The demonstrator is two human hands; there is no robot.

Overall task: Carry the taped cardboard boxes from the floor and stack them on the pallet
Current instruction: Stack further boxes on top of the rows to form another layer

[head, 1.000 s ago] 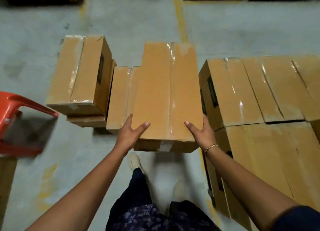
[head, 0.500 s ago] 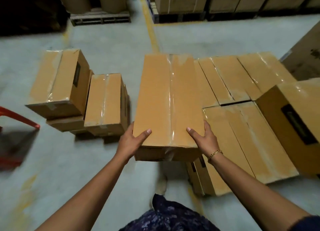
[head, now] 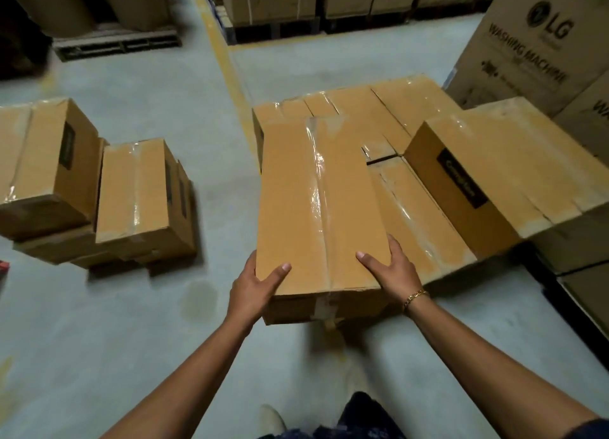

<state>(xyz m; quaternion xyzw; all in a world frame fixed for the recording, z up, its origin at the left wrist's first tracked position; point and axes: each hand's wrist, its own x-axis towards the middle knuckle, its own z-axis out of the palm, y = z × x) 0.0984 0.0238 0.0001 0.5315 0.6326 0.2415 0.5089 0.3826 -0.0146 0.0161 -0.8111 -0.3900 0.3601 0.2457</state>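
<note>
Left hand and right hand grip the carried box at the stacked boxes, while floor boxes left of them await moving.

Matt cardboard box, glossy tape

The carried box is plain tan cardboard with a shiny clear tape strip. The floor is pale grey, crossed by a yellow line. A stacked box bears a black label with gold lettering. The bracelet is gold; the trousers dark blue, faintly flowered.
</note>
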